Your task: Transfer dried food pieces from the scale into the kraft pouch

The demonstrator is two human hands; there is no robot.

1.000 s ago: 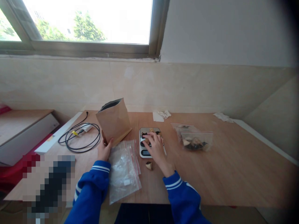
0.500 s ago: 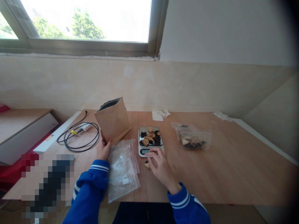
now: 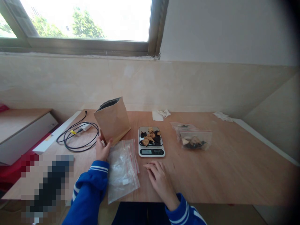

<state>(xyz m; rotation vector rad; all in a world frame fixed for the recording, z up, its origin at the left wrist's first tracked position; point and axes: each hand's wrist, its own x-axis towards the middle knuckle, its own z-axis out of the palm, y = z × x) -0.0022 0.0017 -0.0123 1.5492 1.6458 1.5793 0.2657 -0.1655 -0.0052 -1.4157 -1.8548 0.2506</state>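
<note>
Right hand (image 3: 159,179) back off scale (image 3: 151,142) — lengthwise front-back

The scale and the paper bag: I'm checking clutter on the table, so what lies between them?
In the head view, only bare wood separates the scale from the paper bag; the stack of clear zip bags lies nearer the camera.

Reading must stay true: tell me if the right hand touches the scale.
Apart. The head view shows bare table between the right hand and the scale.
</note>
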